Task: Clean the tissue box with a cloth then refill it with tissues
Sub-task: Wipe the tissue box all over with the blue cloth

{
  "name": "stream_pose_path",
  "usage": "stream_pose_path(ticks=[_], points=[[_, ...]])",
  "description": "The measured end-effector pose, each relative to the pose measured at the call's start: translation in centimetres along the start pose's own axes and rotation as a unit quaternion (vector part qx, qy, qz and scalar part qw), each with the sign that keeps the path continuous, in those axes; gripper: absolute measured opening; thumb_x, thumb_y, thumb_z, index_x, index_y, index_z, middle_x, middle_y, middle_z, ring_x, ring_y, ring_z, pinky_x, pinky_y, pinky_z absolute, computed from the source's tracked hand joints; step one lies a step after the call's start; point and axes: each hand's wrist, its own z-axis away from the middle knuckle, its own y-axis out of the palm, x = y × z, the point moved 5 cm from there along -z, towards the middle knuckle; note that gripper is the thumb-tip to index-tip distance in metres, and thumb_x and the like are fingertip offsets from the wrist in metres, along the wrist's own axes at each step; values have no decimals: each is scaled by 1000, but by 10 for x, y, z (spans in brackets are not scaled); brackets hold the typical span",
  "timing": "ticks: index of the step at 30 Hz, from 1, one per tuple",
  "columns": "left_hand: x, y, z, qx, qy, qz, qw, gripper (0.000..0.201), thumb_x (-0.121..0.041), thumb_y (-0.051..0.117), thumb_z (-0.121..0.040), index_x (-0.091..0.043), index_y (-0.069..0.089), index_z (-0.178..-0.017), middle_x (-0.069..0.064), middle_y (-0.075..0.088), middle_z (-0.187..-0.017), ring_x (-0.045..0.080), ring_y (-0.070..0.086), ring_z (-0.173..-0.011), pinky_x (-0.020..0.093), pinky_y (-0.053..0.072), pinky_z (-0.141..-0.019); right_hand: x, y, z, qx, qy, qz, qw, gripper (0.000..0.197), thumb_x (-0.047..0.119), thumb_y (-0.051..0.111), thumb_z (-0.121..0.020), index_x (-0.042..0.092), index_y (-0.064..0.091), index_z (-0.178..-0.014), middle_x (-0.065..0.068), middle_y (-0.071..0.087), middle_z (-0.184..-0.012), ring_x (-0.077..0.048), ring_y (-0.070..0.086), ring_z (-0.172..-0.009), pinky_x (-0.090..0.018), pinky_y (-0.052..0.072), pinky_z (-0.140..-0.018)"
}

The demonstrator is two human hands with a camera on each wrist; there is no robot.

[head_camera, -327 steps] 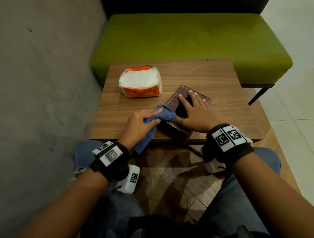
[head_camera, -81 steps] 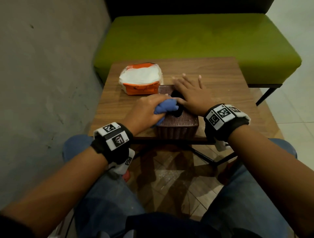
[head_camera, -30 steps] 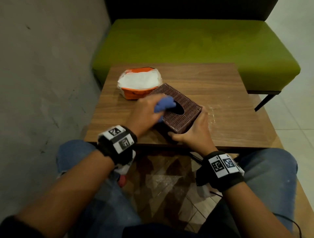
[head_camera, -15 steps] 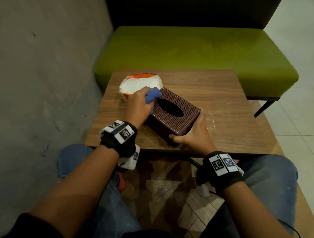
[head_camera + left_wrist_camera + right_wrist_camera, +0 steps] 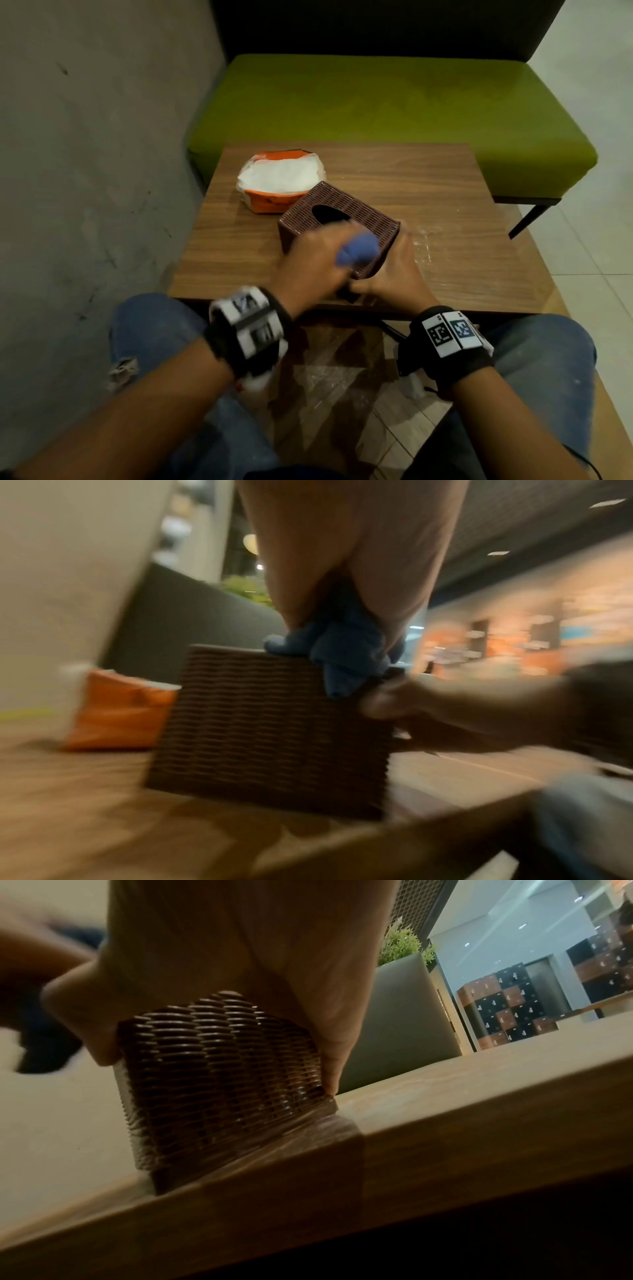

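Note:
A brown woven tissue box (image 5: 346, 209) with an oval slot stands askew near the front edge of the wooden table (image 5: 445, 205). My left hand (image 5: 315, 260) grips a bunched blue cloth (image 5: 358, 251) and presses it on the box's near top corner; the left wrist view shows the cloth (image 5: 342, 647) on the box's (image 5: 274, 723) top edge. My right hand (image 5: 394, 274) clasps the box's near right corner, thumb on one face and fingers on the other, as the right wrist view shows on the box (image 5: 219, 1074). The orange pack of white tissues (image 5: 281, 181) lies just behind the box.
A green bench (image 5: 394, 113) runs along the far side of the table, and a grey wall (image 5: 85, 154) stands close on the left. My knees in blue jeans sit under the near table edge (image 5: 479, 306). White dust marks (image 5: 424, 246) lie right of the box.
My left hand has swept the cloth from the box's far left corner, beside the tissue pack, across the top to its near right corner. The right hand and box have stayed put.

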Motion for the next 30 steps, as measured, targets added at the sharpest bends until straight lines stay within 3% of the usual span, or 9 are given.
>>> stream_pose_path(ticks=[3, 6, 9, 11, 13, 15, 19, 25, 30], points=[[-29, 26, 16, 75, 96, -23, 992, 51, -1, 64, -78, -6, 56, -128, 12, 56, -134, 21, 50, -127, 30, 34, -110, -6, 1, 6, 90, 19, 20, 996, 66, -1, 78, -73, -6, 48, -132, -21, 56, -131, -31, 54, -123, -20, 40, -93], [-26, 21, -17, 76, 70, -16, 995, 44, -4, 63, -78, -7, 60, -121, 12, 64, -121, 25, 59, -115, 35, 45, -98, -1, -3, 5, 50, -16, -16, 998, 55, -3, 80, -70, 2, 58, -120, 8, 61, -103, 4, 57, -90, -7, 47, -82], [-28, 21, -61, 126, 51, -74, 988, 33, -5, 62, -74, -10, 64, -106, 8, 70, -105, 26, 63, -100, 36, 49, -83, 14, -2, 2, 3, -75, -19, 997, 76, 21, 91, -55, 13, 48, -117, 8, 57, -103, 13, 56, -95, -7, 45, -87], [-12, 8, -86, 114, -12, -105, 988, 30, -5, 62, -74, -9, 63, -103, 12, 69, -101, 30, 63, -98, 33, 45, -77, 13, -2, 1, -24, -77, -23, 997, 109, 42, 89, -43, 20, 29, -131, -1, 47, -125, -5, 49, -117, -23, 43, -101], [14, -10, -98, 70, -96, -142, 983, 25, -9, 60, -81, -8, 63, -106, 17, 68, -103, 34, 61, -99, 33, 42, -74, 12, -1, 3, -42, -81, -10, 996, 115, 51, 85, -39, 25, 23, -131, -3, 39, -130, -18, 44, -123, -37, 42, -105], [16, -8, -93, 44, -94, -140, 985, 22, -13, 57, -84, -9, 62, -105, 17, 68, -101, 34, 62, -97, 33, 43, -73, 11, -1, 3, -44, -82, -3, 996, 116, 53, 83, -38, 21, 23, -132, -5, 38, -129, -21, 43, -123, -42, 42, -105], [-18, 32, -63, 118, 43, -69, 990, 27, -11, 60, -80, -11, 63, -107, 8, 70, -104, 25, 64, -97, 35, 50, -81, 6, 1, 1, -21, -76, -37, 996, 119, 45, 86, -42, 11, 26, -140, -5, 44, -133, -14, 48, -125, -37, 43, -107], [39, -26, -85, 14, -123, -137, 983, 17, -9, 54, -82, -6, 61, -97, 20, 67, -95, 38, 60, -92, 40, 46, -71, 6, 2, 2, -51, -84, -14, 995, 112, 53, 85, -38, 30, 23, -128, -4, 38, -129, -21, 43, -124, -45, 43, -104], [-14, 17, -69, 57, -43, -102, 992, 13, -7, 56, -81, -5, 61, -92, 14, 68, -91, 34, 61, -88, 32, 35, -65, 9, 4, -1, -41, -73, -21, 996, 116, 51, 84, -41, 18, 24, -134, -6, 40, -128, -20, 46, -122, -42, 45, -102]])
